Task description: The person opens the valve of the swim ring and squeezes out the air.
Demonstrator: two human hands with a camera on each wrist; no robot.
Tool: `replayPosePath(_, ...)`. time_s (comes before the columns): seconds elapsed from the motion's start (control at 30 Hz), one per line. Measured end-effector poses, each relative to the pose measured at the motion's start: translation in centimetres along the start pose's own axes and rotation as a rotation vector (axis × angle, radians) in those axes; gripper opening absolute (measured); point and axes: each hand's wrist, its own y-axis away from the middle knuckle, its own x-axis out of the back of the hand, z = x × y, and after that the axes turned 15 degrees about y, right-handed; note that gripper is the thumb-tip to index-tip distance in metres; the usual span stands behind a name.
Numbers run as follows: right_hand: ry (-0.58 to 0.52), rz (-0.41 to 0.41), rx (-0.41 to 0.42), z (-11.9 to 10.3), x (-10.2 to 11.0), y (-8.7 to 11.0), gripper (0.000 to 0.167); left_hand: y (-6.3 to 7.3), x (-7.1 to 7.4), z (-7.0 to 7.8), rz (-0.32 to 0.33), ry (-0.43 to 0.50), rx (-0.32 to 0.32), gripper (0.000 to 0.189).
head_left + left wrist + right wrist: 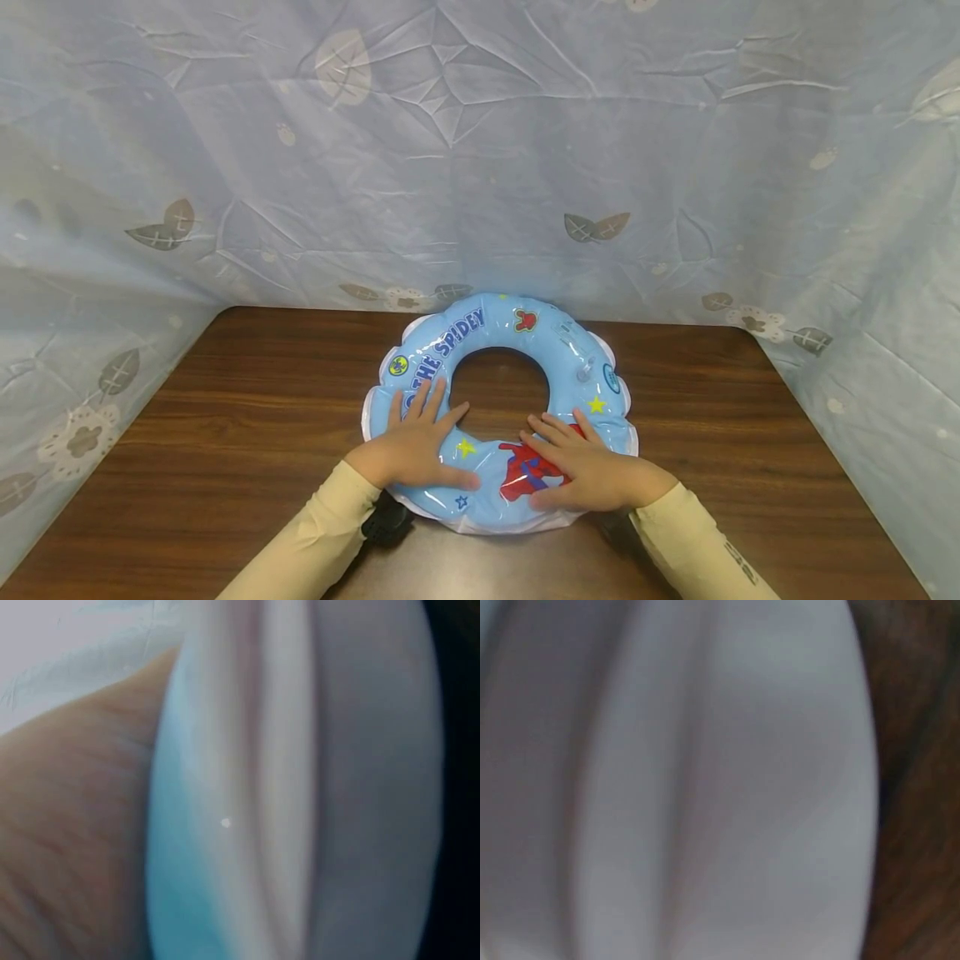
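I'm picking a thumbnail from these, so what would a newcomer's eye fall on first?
Probably the light-blue inflatable swim ring, lying on the brown wood-grain table, with "THE SPIDEY" lettering at its upper left. Next, the left hand and right hand, fingers spread, rest on its near half, the right partly covering a printed red-and-blue figure. Behind hangs pale leaf-patterned fabric.

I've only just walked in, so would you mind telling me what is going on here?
A person has both hands on a puffed-up blue inflatable ring, which lies on a brown wooden table. The left hand rests with spread fingers on the ring's near left part, and the right hand rests on its near right part, partly over a printed red figure. Neither hand is gripping the ring at this moment.
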Motion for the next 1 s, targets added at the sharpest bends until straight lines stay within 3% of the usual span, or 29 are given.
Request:
replayPosePath(0.33, -0.012, -0.004, -0.013, -0.06, -0.03, -0.01, 0.096, -0.1, -0.1, -0.03, 0.009, -0.008, 0.004, 0.116)
replayPosePath(0.53, -0.034, 0.011, -0.044, -0.01, -0.33, -0.12, 0.082, -0.07, -0.14, -0.07, 0.002, -0.005, 0.006, 0.117)
replayPosePath(1.0, 0.001, 0.012, -0.008, -0.28, 0.18, 0.07, 0.074, 0.02, -0.22, 0.05, 0.002, -0.015, -0.002, 0.117)
